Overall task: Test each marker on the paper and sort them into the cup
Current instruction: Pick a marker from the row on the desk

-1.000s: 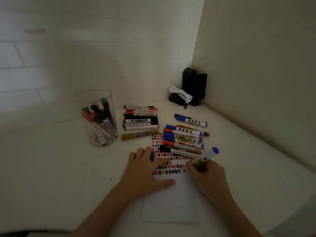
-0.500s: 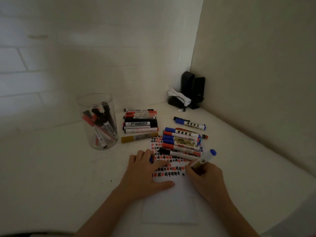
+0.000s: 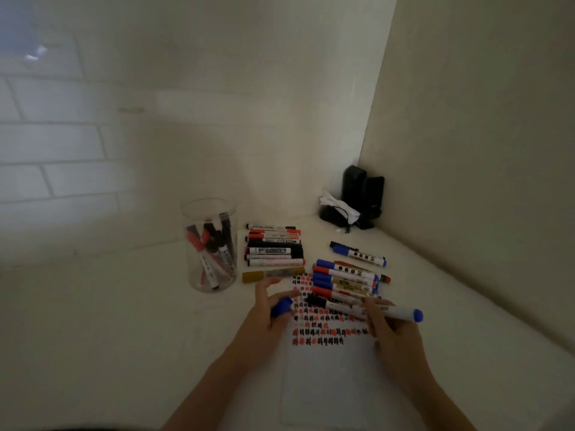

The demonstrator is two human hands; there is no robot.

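Both hands lifted off the paper (image 3: 329,377) since 0.5 s ago: right hand (image 3: 393,334) now holds the marker (image 3: 393,312) level, w/ tip toward the left hand (image 3: 269,309), which pinches the blue cap (image 3: 281,307). Likely recapping. Line cap up w/ tip, push till seated, then drop it into the cup (image 3: 211,244) far left on the worktop (image 3: 109,321), near the unsorted markers (image 3: 343,281).

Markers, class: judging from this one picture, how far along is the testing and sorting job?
Done: several markers stand in the clear cup, and the paper carries rows of red and black test marks. In hand: the right hand holds a blue marker; the left hand holds a blue cap. Left: two groups of markers on the table, a stacked row beside the cup and a pile above the paper.
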